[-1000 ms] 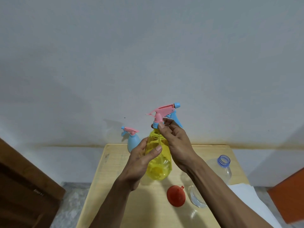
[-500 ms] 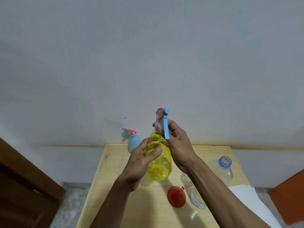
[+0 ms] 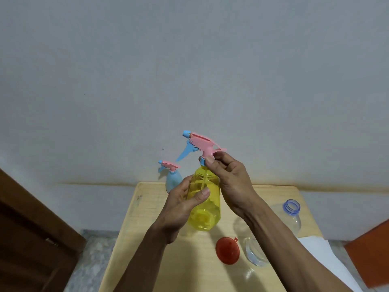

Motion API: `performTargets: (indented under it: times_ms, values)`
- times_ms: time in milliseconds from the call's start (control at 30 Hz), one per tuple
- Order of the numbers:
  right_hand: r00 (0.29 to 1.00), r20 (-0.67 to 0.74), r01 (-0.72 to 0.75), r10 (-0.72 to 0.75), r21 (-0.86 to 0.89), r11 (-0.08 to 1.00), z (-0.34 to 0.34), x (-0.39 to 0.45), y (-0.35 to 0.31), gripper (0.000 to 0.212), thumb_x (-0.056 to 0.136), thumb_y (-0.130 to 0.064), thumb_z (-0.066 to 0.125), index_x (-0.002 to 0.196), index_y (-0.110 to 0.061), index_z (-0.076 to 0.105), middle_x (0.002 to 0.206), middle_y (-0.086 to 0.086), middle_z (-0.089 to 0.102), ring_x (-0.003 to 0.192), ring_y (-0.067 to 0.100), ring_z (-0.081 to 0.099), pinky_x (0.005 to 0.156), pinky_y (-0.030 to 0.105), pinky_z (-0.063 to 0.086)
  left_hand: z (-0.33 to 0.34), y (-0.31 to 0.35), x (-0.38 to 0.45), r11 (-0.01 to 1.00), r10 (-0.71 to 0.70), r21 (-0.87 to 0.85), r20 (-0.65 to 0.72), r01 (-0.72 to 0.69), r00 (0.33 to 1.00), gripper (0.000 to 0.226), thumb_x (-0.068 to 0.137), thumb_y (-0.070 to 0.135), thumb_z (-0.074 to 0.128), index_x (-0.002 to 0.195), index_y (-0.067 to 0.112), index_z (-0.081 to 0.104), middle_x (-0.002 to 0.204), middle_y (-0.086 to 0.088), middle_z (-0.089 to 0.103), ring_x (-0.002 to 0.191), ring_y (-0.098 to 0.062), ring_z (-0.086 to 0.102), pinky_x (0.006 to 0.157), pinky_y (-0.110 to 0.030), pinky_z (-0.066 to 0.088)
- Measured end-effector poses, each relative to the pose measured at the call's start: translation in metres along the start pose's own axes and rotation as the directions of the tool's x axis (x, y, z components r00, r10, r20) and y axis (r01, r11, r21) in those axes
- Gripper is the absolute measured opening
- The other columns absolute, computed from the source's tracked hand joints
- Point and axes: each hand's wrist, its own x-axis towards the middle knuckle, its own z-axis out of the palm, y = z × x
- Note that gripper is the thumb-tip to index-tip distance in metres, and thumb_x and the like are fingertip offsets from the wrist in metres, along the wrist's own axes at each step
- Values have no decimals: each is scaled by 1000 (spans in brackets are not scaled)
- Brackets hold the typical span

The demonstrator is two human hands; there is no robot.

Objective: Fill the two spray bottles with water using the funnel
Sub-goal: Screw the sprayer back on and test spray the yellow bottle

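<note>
Early going: you're at the cap of the yellow bottle, and no filling shows yet.

Your left hand (image 3: 181, 207) wraps the yellow bottle (image 3: 205, 205), held above the table (image 3: 147, 218), while your right hand (image 3: 228, 180) pinches the blue collar under the pink sprayer (image 3: 202, 144), which sits on the neck. I judge this as unscrewing; the yellow bottle looks empty. The blue bottle (image 3: 173, 180) stands capped at the back edge, near the wall. The funnel (image 3: 227, 250) lies on the table just beside a clear bottle (image 3: 292, 216) that stands open near the right edge. Both fills remain. Room is tight: the table is small, so set things down centrally, clear of the funnel and edges.
</note>
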Motion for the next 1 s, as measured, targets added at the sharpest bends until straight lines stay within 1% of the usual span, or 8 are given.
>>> performTargets:
  times_ms: [233,333,433,533,633,733,833,1000]
  values:
    - [1000,22,20,-19,-61,998,-4,1,-2,33,86,-26,70,113,-6,71,101,7,74,90,14,68,76,28,55,-2,1,1,1000,-2,7,5,2,1000,54,80,45,72,131,31,59,123,4,70,116,-17,65,100,-44,54]
    - [999,-13,48,-51,-153,987,-5,4,-3,26,84,-27,80,107,-13,75,98,6,74,91,17,67,80,40,55,-3,0,0,1000,-3,6,2,3,1000,52,82,42,72,131,30,59,125,3,69,119,-18,64,100,-43,53]
    - [997,-20,67,-72,-199,978,-4,5,-3,31,82,-31,80,109,-17,74,103,10,75,97,20,67,94,50,53,-4,0,0,1000,-14,5,2,14,1000,53,82,43,71,132,32,59,126,5,69,120,-18,64,103,-47,52]
    - [997,6,75,-75,-214,974,-1,3,-11,36,87,-34,76,121,-22,71,113,12,74,102,17,69,91,40,55,-4,1,-1,1000,-22,16,10,21,1000,49,82,42,71,130,32,60,124,5,70,118,-16,65,104,-47,51]
    - [994,26,109,-106,-264,959,3,3,-20,34,91,-38,66,123,-30,70,113,-3,76,99,8,69,82,24,56,-5,0,0,998,-35,49,18,34,999,51,81,44,71,130,34,59,124,7,70,118,-14,64,105,-47,50]
    - [984,19,169,-174,-371,913,8,5,-21,23,99,-35,61,119,-35,72,106,-12,77,97,3,69,83,22,55,-6,-1,0,998,-44,51,14,43,999,53,80,47,71,130,36,59,123,9,70,118,-14,65,104,-48,51]
    - [975,-34,187,-218,-400,897,12,4,-20,22,99,-35,63,117,-33,75,99,-13,78,89,0,70,77,18,56,-6,-1,0,998,-38,53,13,38,999,53,81,48,74,131,36,59,123,9,70,118,-14,65,102,-45,52]
    - [968,-108,155,-225,-446,882,12,3,-16,15,97,-39,64,105,-35,76,92,-12,78,89,4,73,82,29,60,-5,-4,2,996,-6,85,-31,9,1000,55,82,44,77,133,35,59,125,7,69,120,-14,64,103,-46,51]
